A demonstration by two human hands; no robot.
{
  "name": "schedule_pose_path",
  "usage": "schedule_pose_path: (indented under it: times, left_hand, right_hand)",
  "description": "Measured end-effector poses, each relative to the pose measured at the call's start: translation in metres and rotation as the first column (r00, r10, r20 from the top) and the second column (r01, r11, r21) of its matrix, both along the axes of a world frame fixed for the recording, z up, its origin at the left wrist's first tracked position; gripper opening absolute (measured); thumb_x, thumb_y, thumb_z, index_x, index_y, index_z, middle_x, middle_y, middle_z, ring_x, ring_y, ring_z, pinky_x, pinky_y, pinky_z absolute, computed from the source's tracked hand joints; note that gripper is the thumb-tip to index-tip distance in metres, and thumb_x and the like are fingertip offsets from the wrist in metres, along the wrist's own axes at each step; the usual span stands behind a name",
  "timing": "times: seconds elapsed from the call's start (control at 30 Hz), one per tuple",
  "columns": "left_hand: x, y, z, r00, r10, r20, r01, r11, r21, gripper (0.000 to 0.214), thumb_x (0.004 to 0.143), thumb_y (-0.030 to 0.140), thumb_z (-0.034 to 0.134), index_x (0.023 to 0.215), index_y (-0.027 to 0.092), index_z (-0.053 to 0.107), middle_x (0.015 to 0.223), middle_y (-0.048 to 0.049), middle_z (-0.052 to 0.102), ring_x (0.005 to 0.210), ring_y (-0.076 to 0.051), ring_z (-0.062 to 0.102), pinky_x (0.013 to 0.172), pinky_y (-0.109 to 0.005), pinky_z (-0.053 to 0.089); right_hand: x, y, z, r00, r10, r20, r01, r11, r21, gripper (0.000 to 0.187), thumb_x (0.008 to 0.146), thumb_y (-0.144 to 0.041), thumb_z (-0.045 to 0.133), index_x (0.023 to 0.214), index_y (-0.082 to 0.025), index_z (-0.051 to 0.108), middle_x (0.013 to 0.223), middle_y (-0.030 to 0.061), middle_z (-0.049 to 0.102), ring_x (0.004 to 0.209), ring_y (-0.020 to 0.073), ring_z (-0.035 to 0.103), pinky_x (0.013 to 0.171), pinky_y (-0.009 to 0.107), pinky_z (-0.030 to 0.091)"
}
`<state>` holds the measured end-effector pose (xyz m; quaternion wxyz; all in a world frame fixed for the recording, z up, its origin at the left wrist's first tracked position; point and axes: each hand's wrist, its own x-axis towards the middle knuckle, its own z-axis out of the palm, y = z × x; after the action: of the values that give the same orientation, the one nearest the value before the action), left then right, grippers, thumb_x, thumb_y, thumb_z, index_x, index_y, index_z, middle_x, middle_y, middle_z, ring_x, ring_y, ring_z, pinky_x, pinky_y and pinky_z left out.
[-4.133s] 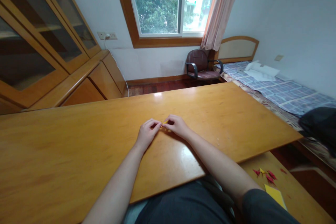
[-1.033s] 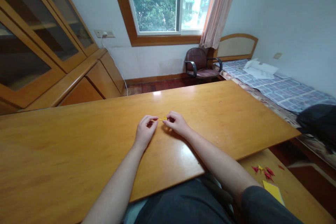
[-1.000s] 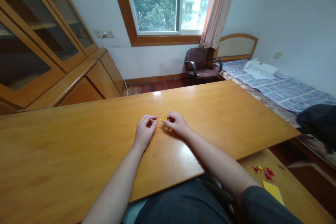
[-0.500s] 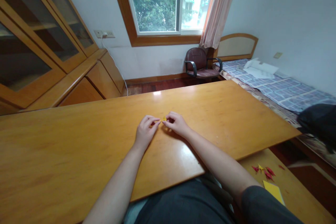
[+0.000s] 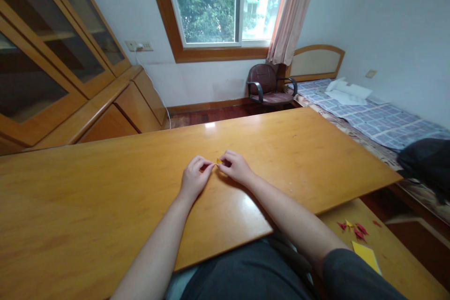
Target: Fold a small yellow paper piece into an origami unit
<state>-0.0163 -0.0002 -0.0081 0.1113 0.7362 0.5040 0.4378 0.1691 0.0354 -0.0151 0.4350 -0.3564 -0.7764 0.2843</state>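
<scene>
Seemingly mid-shaping, the left hand (image 5: pixel 194 174) and right hand (image 5: pixel 237 167) pinch a yellow piece (image 5: pixel 219 161) between the worktop's (image 5: pixel 105 192) long edges, calling for gentle pressure next.

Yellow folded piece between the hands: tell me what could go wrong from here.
The yellow folded piece is tiny, pinched by the right hand with the left hand closed at its tip, so a hard pull might tear it. The dark sleeve appears near the yellow sheet beside the red pieces, so a moving elbow could perhaps brush it.
</scene>
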Motion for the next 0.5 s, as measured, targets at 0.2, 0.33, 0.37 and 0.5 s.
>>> schedule_pose_path:
  times: [0.2,0.33,0.37,0.5]
  left_hand:
    - [-0.0003,-0.0002,-0.0005,0.993,0.046,-0.112,-0.050,0.998,-0.032,0.014,0.088,0.025,0.058,0.075,0.020,0.061,0.076,-0.0014,0.059,0.073,-0.017,0.057,0.069,-0.029,0.045]
    - [0.0002,0.0005,-0.0009,0.992,0.030,-0.125,-0.036,0.998,-0.046,0.014,0.089,0.025,0.056,0.077,0.020,0.061,0.080,-0.0020,0.060,0.075,-0.017,0.058,0.071,-0.030,0.045]
    - [0.0002,0.0009,-0.0012,0.992,0.020,-0.127,-0.026,0.999,-0.045,0.014,0.090,0.025,0.055,0.078,0.020,0.061,0.080,-0.0022,0.060,0.076,-0.017,0.058,0.071,-0.030,0.046]
    - [-0.0004,0.0019,-0.0023,0.993,-0.026,-0.119,0.023,0.999,-0.027,0.014,0.092,0.028,0.054,0.083,0.021,0.062,0.081,-0.0024,0.060,0.077,-0.017,0.059,0.073,-0.029,0.047]
  right_hand:
    - [-0.0015,-0.0018,-0.0027,0.995,-0.021,0.094,0.017,0.999,0.042,0.007,0.082,-0.023,0.063,0.077,-0.018,0.062,0.075,-0.0003,0.052,0.068,0.0120,0.052,0.064,0.024,0.041]
    - [-0.0006,-0.0007,-0.0031,0.995,-0.025,0.092,0.023,0.999,0.032,0.010,0.082,-0.024,0.064,0.075,-0.018,0.061,0.074,-0.0006,0.051,0.068,0.0119,0.051,0.064,0.023,0.040]
    - [-0.0003,-0.0002,-0.0031,0.996,-0.026,0.082,0.024,0.999,0.026,0.010,0.082,-0.024,0.064,0.075,-0.018,0.061,0.073,-0.0007,0.051,0.068,0.0118,0.051,0.064,0.023,0.040]
    - [0.0003,0.0011,-0.0028,0.999,-0.024,0.039,0.024,1.000,-0.004,0.009,0.081,-0.023,0.065,0.075,-0.018,0.061,0.072,-0.0012,0.051,0.067,0.0116,0.050,0.063,0.023,0.040]
